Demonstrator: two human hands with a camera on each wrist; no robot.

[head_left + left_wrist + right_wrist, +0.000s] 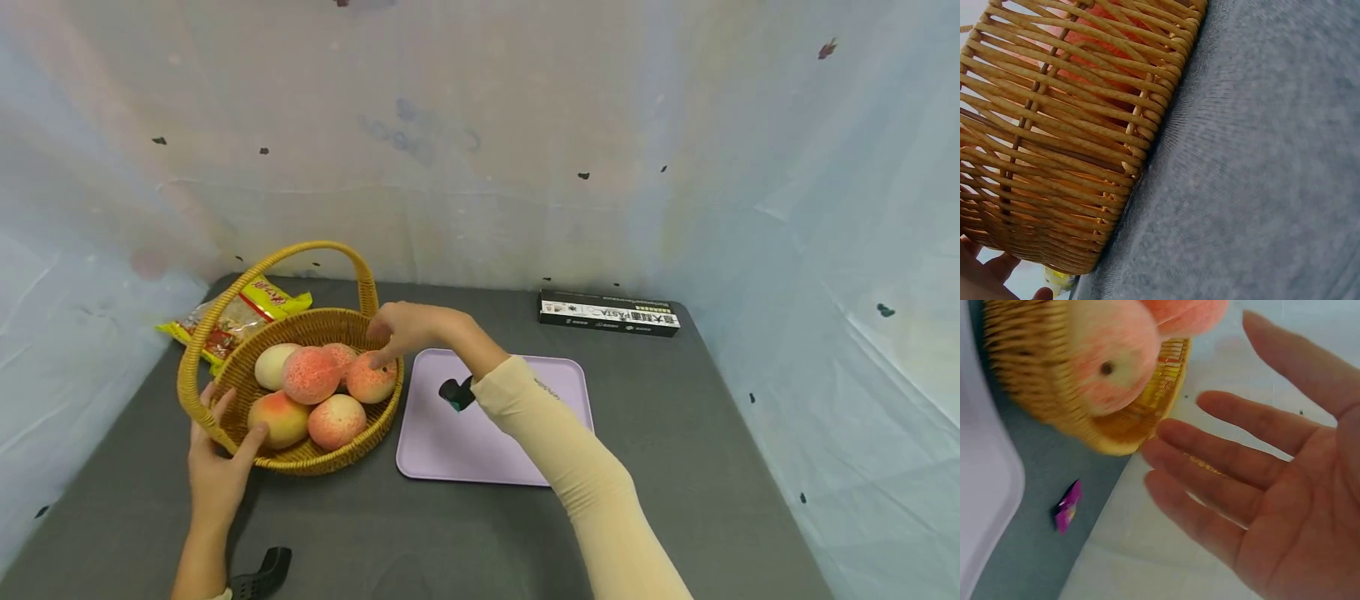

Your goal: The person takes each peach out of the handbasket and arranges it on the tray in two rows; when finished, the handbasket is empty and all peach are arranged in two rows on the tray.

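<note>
A wicker basket (322, 462) with an arched handle holds several fuzzy peaches (311, 375), one of them pale. My left hand (213, 471) rests at the basket's left side by the foot of the handle, thumb and fingers spread. The thumb reaches over the rim beside a yellow-red peach (279, 419). In the left wrist view, fingers (1000, 265) show at the wicker wall. Over the right rim hovers my right hand (411, 325), close to the rightmost peach (371, 379). The right wrist view shows its palm (1297, 519) and extended fingers holding nothing.
A lilac tray (450, 458) lies right of the basket, partly under my right forearm. Behind the basket is a yellow food bag (266, 300). A black pasta box (607, 312) lies at the back right. Plastic sheeting (480, 167) rises beyond the table edges.
</note>
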